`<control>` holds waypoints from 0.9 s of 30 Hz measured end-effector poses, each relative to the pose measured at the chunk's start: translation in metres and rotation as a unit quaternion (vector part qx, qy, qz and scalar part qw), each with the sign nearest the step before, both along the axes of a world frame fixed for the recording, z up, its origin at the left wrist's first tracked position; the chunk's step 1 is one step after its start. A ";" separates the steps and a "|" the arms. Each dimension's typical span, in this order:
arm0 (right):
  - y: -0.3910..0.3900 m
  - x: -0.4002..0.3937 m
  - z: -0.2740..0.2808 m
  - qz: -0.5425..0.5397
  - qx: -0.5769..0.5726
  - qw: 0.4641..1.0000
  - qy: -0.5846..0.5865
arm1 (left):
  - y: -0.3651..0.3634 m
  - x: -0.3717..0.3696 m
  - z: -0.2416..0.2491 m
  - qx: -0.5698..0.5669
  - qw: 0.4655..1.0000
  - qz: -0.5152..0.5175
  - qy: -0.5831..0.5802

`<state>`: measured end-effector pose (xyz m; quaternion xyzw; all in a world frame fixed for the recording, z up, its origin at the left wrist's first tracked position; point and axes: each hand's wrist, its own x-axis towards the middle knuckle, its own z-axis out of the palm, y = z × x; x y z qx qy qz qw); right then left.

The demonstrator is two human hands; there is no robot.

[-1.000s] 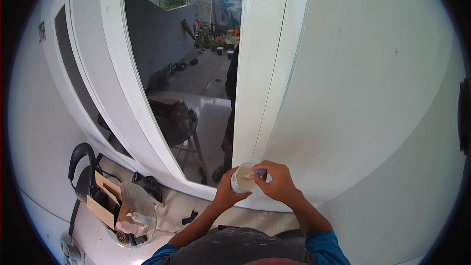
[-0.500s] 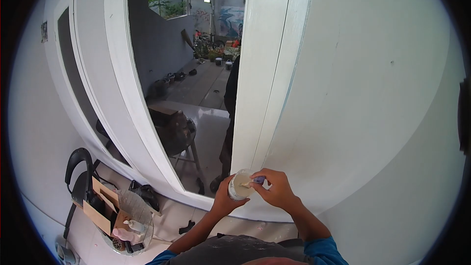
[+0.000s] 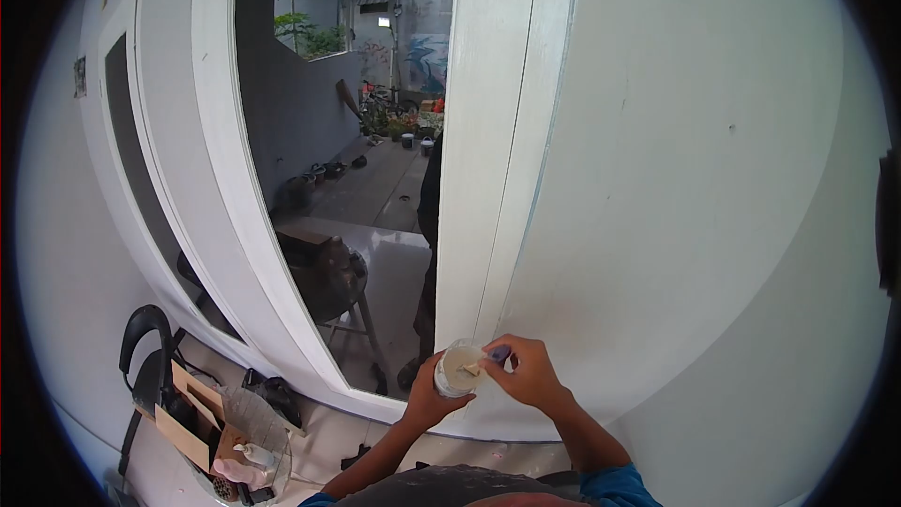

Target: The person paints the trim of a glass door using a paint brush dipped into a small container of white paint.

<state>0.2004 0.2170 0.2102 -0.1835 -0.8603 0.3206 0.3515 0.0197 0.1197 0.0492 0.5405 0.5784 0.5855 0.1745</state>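
Observation:
A small white tub (image 3: pixel 448 382) with pale, creamy contents is at the lower centre, held from its left side by my left hand (image 3: pixel 435 398). My right hand (image 3: pixel 527 372) pinches the purple handle of a small brush (image 3: pixel 498 354) over the tub's right rim. The brush's pale lower end reaches into the tub, and its tip is partly hidden in the contents. Both hands are close together, in front of the foot of the white door frame (image 3: pixel 475 253).
A glass table (image 3: pixel 276 432) at the lower left bears an open cardboard box (image 3: pixel 183 427) and bottles (image 3: pixel 255 453). Behind it stands a black chair (image 3: pixel 145 371). A dark glass pane (image 3: pixel 347 178) reflects a yard. The pale wall (image 3: pixel 694 178) fills the right side.
The view has shifted slightly, so the door frame and pane sit further left and the table lower. Both hands still hold the tub and brush, a little lower in view.

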 end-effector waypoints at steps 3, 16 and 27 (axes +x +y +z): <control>0.016 0.001 -0.019 -0.027 -0.119 0.989 0.082 | -0.001 0.002 0.007 -0.006 1.000 0.011 0.010; 0.043 0.019 -0.025 -0.028 -0.435 0.829 0.350 | 0.013 0.001 0.043 0.000 0.999 -0.004 -0.054; 0.064 0.030 0.015 0.000 -0.549 0.751 0.366 | 0.019 0.007 0.048 -0.004 0.996 -0.037 -0.077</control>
